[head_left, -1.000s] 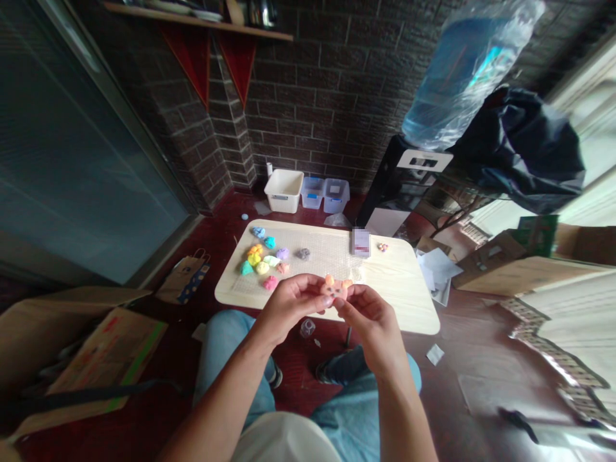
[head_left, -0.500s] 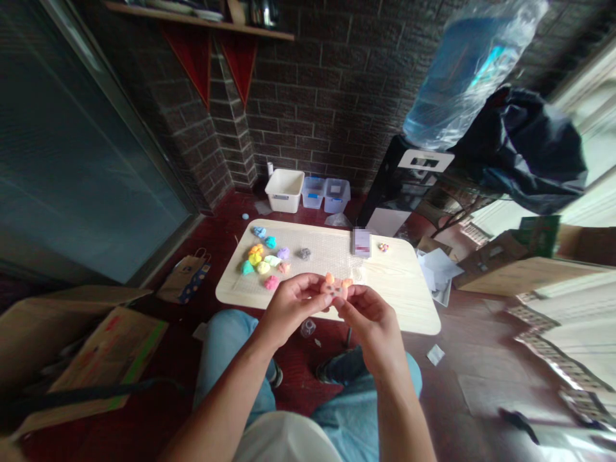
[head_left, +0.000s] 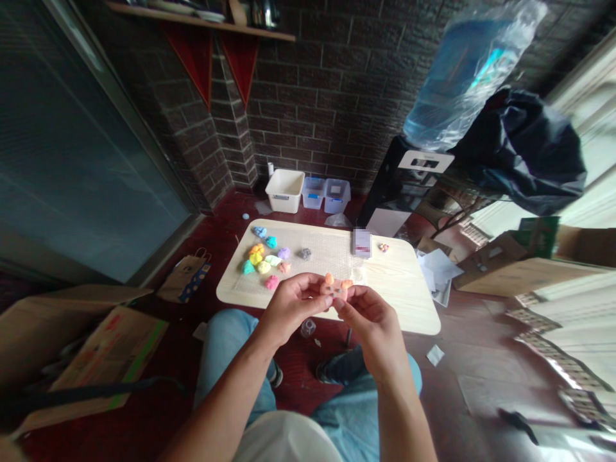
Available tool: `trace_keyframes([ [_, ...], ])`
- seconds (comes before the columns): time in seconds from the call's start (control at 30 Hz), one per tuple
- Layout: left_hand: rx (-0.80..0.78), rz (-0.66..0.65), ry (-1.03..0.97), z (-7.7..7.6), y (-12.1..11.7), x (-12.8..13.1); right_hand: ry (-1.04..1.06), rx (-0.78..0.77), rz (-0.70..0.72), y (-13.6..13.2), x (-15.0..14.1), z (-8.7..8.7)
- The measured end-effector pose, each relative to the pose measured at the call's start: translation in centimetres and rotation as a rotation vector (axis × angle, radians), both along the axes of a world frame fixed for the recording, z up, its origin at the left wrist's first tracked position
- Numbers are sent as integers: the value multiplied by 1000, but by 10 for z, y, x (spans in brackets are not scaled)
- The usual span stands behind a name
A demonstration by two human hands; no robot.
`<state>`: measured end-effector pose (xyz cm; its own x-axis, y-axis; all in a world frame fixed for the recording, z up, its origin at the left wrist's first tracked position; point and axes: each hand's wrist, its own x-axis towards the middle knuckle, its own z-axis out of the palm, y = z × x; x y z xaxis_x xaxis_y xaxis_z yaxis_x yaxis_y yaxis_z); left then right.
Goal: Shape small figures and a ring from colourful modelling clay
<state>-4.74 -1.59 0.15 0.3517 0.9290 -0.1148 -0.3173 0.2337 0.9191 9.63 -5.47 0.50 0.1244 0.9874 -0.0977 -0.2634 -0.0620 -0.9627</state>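
Observation:
Between both hands, above the near edge of the low table (head_left: 409, 292), is a small pink clay figure (head_left: 333, 292) with two orange lumps on top and dark spots on its front. My left hand (head_left: 301, 298) pinches its left side, thumb at the lower front. On the other side my right hand (head_left: 368, 311) grips it the same way; the fingers behind are partly hidden. Several lumps of coloured clay lie on the table's left half, among them a pink lump (head_left: 271, 282), a purple lump (head_left: 283, 253) and a grey lump (head_left: 305, 254).
Bubble wrap (head_left: 327, 250) covers part of the tabletop. A pale box (head_left: 362, 243) and a small multicoloured ball (head_left: 384, 248) sit at the back right. Behind the table stand a white bin (head_left: 285, 192), clear blue tubs (head_left: 336, 196) and a water dispenser (head_left: 409, 186).

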Motion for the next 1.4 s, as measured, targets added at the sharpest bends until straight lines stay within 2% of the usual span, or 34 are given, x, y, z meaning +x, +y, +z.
trace_keyframes([
  [0.7,-40,3,10,3,-1,-5,30,-29,21,0,-2,0],
  [1.17,-83,-25,-32,-7,3,-11,116,-124,-11,2,6,-13],
  [1.4,-118,22,-24,-14,6,-3,143,-134,-30,3,9,-16],
])
